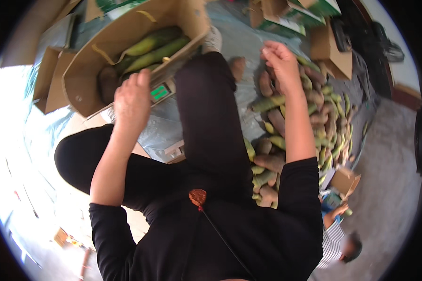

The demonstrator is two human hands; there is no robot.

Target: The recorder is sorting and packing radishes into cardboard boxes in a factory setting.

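Note:
My left hand [132,100] is over the near rim of a long cardboard box [185,54], fingers slightly bent and apart, with nothing visible in them. Whether they touch the rim is unclear. Inside the box lie several long green vegetables [154,56] and a brown one [108,84]. A green-lit display [160,92] shows beside the box, near my left hand. Off to the right, my right hand [281,63] is raised, its fingers loosely curled and the thumb apart, holding nothing I can see. Beneath that hand and forearm spreads a heap of long green and brown vegetables [316,117].
My bent knee [206,89] rises between the box and the heap. More cardboard boxes stand at far left [51,79] and far right [333,51]. A plastic sheet [234,23] covers the floor. Another person in a striped top [333,241] is at the lower right.

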